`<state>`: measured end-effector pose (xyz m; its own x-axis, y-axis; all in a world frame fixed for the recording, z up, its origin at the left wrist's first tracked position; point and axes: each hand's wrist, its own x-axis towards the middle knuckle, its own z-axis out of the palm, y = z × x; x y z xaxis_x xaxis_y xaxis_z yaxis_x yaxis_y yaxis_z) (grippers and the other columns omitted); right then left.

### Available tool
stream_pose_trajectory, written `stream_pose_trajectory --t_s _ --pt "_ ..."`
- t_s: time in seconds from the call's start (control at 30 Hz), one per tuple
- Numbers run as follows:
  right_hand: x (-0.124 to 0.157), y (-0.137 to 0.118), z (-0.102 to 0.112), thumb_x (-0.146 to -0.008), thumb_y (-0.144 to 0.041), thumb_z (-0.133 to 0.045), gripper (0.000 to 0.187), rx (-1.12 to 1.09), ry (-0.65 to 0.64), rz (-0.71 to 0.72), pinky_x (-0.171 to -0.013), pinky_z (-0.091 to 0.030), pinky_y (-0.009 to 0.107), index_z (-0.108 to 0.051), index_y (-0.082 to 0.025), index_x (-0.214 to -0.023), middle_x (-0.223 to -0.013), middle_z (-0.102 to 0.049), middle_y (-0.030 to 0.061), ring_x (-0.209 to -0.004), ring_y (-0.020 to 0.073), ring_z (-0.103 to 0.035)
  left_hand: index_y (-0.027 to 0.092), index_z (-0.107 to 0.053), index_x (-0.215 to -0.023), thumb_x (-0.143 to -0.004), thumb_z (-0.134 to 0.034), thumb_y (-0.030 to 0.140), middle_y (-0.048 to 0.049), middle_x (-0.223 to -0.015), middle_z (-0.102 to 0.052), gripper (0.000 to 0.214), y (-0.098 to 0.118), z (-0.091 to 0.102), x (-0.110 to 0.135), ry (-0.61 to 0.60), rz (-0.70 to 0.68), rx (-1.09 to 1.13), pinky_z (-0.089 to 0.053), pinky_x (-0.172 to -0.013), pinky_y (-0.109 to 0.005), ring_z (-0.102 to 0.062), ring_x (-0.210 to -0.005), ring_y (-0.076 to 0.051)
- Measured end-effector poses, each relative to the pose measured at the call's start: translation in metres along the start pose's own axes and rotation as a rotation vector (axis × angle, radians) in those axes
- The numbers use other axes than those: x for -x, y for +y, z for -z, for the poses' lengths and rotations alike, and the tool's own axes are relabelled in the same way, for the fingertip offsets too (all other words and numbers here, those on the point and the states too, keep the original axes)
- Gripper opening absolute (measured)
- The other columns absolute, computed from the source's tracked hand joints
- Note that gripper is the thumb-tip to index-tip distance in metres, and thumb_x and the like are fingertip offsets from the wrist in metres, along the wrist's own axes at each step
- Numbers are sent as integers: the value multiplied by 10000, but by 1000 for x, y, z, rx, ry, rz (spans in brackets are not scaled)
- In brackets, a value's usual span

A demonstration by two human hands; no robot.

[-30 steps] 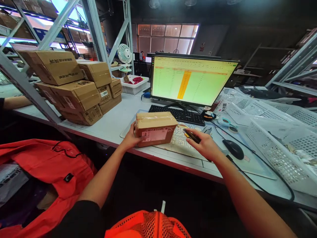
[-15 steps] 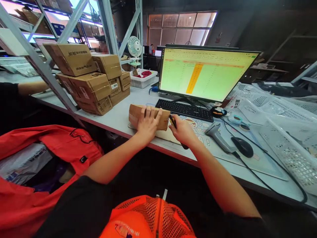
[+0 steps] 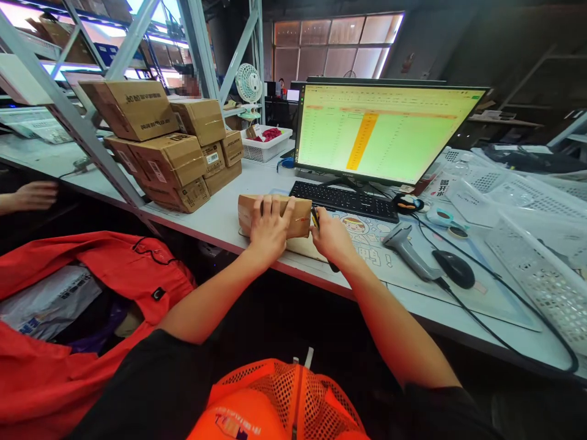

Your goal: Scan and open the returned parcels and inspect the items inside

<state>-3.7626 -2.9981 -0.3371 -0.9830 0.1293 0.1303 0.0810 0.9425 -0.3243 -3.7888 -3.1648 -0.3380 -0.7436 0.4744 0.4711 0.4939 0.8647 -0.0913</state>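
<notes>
A small brown cardboard box (image 3: 298, 219) stands on the front of the desk. My left hand (image 3: 268, 229) holds it steady, fingers curved over the top and spread a little, the thumb out of sight. In my right hand (image 3: 331, 235) is a yellow-and-black utility knife (image 3: 315, 217), its dark end sticking out below the fist. The knife's front end is at the box's right side; I cannot make out whether the blade touches the cardboard. Under and beside the box lies a desk mat (image 3: 367, 241) with cartoon prints.
Stacked cardboard boxes (image 3: 169, 160) stand left by a metal post. Behind are a keyboard (image 3: 343, 200) and monitor (image 3: 376, 134). A barcode scanner (image 3: 410, 253), mouse (image 3: 453, 269) and white baskets (image 3: 541, 269) lie right. A red bag (image 3: 151, 269) is at lower left, near another person's hand (image 3: 34, 197).
My right hand with the utility knife has shifted slightly left, closer to the box's right end. The box stays under my left hand. The other person's hand at left has come down off the desk.
</notes>
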Motion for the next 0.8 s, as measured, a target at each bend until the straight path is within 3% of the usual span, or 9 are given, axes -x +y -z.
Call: stream_pose_trajectory --t_s 0.13,0.27,0.37,0.43,0.53,0.63,0.7,0.8 --pt "3 -3 3 -987 -214 -499 326 39 -37 -1 -842 -530 448 -520 -127 -1300 -1078 -713 226 -1029 399 -701 185 -420 -1583 -700 -693 48 -191 -1504 -459 934 0 -4 4 21 10 4 -158 -1258 -608 -366 -1442 -404" --pt "17 -5 -22 -997 -224 -505 308 53 -126 -6 -818 -522 403 -544 -143 -1291 -1104 -712 210 -1027 357 -701 174 -415 -1575 -699 -716 82 -203 -1484 -454 931 -3 -4 4 34 48 4 -153 -1247 -612 -370 -1417 -418" --pt "33 0 -44 -967 -196 -561 294 56 -309 72 -790 -497 334 -604 -171 -1256 -1114 -734 161 -1008 299 -708 154 -442 -1545 -742 -755 195 -221 -1425 -471 863 -18 0 -1 97 147 77 -206 -1211 -618 -401 -1357 -432" --pt "41 12 -41 -964 -187 -571 345 23 -320 106 -773 -477 305 -606 -182 -1307 -1119 -747 141 -993 272 -713 164 -459 -1528 -741 -805 309 -213 -1378 -487 872 -35 4 -3 139 181 149 -243 -1192 -616 -425 -1315 -428" --pt "44 37 -2 -1001 -267 -544 418 -9 -68 92 -720 -443 297 -555 -201 -1413 -1122 -754 131 -943 262 -712 221 -447 -1535 -658 -892 400 -173 -1366 -484 1000 -60 8 -1 161 132 279 -285 -1189 -591 -442 -1299 -402" --pt "33 54 52 -1030 -387 -494 400 81 152 238 -636 -379 299 -574 -228 -1389 -1010 -766 100 -816 254 -700 294 -399 -1557 -617 -923 391 -117 -1395 -481 1080 -74 9 2 128 60 518 -325 -1197 -559 -453 -1326 -364" --pt "24 54 78 -1041 -418 -460 384 160 170 399 -611 -340 293 -591 -241 -1355 -948 -766 75 -745 231 -682 314 -359 -1575 -631 -911 357 -96 -1435 -471 1094 -74 6 2 62 5 725 -353 -1206 -525 -457 -1363 -342" --pt "13 41 96 -1045 -427 -434 352 301 122 535 -583 -284 288 -624 -247 -1281 -916 -761 61 -683 204 -649 288 -330 -1590 -657 -875 313 -98 -1478 -452 1081 -64 1 0 -37 -49 948 -375 -1218 -484 -460 -1402 -325"
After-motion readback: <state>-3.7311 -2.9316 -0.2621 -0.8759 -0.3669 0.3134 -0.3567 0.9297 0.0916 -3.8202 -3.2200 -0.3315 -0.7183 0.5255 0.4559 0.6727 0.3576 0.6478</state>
